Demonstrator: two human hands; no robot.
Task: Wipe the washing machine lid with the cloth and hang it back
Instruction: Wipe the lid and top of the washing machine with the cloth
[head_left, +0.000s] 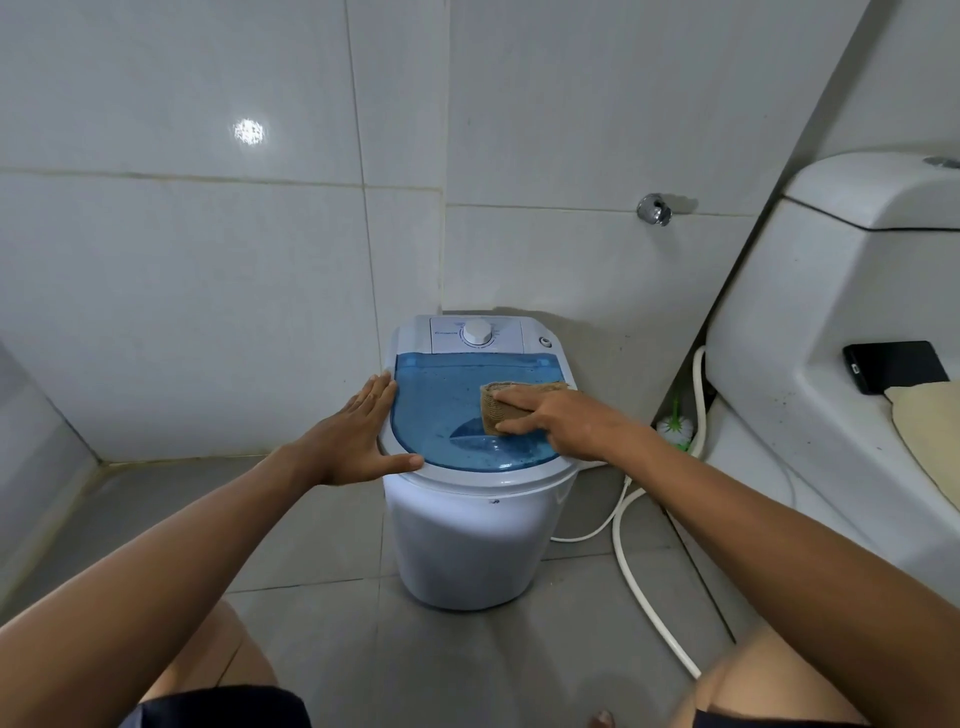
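A small white washing machine (467, 540) stands on the floor against the tiled wall. Its translucent blue lid (436, 415) is closed and speckled with drops. My right hand (561, 423) presses a folded brown cloth (501, 402) flat on the right part of the lid, fingers spread over it. My left hand (358, 436) lies open on the machine's left rim, palm down, thumb along the front edge. A white dial (477, 332) sits on the panel behind the lid.
A white toilet (852, 332) fills the right side, with a black phone (893, 366) and a beige cloth (930, 426) on it. A chrome wall hook (654, 209) is above the machine. A white hose (639, 577) runs along the floor. A toilet brush (675, 426) stands in the corner.
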